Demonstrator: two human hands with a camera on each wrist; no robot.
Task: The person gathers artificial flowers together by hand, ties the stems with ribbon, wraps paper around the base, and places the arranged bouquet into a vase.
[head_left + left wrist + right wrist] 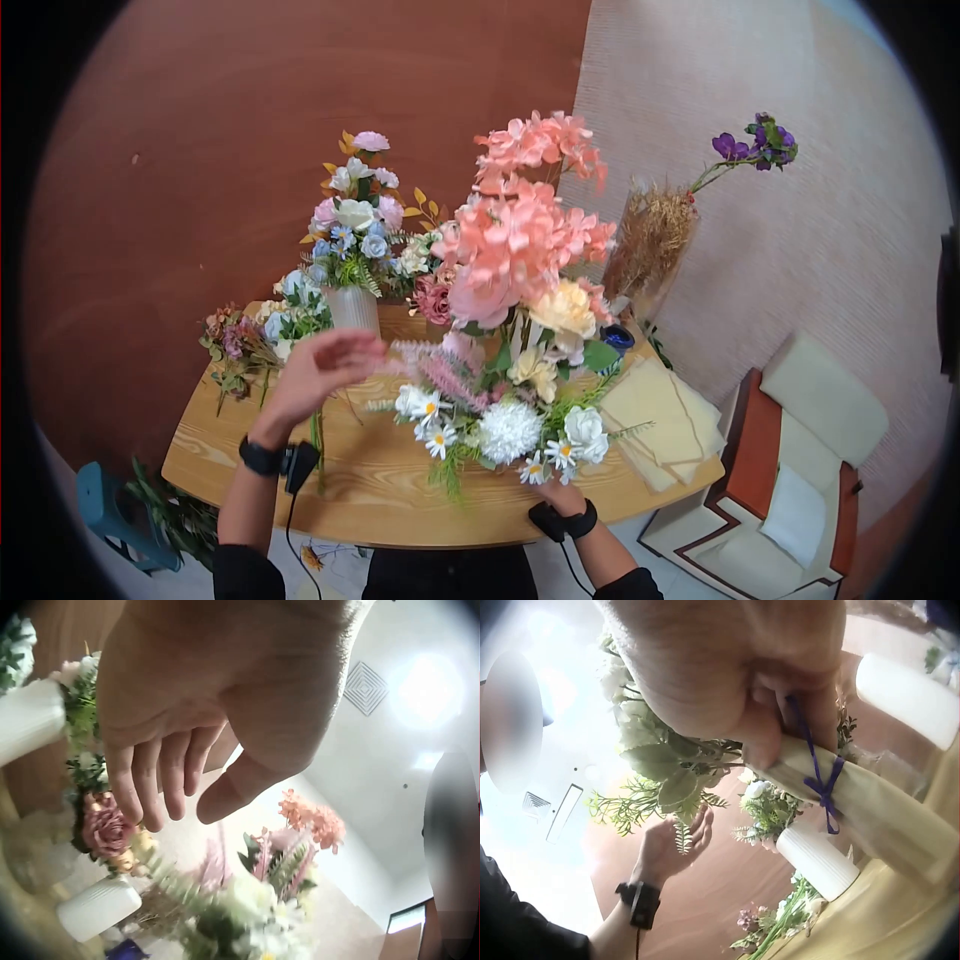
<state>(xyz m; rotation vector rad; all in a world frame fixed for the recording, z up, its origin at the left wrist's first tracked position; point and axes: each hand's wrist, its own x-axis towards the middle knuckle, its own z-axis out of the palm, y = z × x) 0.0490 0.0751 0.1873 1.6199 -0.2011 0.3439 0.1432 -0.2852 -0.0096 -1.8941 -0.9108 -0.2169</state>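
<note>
A large bouquet (510, 430) of coral, cream, white and pink flowers stands upright over the table's front. In the right wrist view its stems are in a cream wrap (885, 806) tied with a purple ribbon (825, 793). The right hand (735, 675) grips the top of this wrap, below the leaves; in the head view the right hand (556, 490) is mostly hidden under the white flowers. Left of the bouquet, the left hand (332, 368) is raised beside the pink sprigs, holding nothing. Its fingers are relaxed and slightly bent in the left wrist view, where the left hand (217, 705) hangs above the flowers.
Behind stands a ribbed white vase (352, 308) of pastel flowers. Loose stems (238, 350) lie at the table's left. Cream sheets (665, 425) lie at the right, near a blue ribbon roll (617, 340) and a tall vase of dried stems (650, 245). An armchair (800, 470) stands beyond.
</note>
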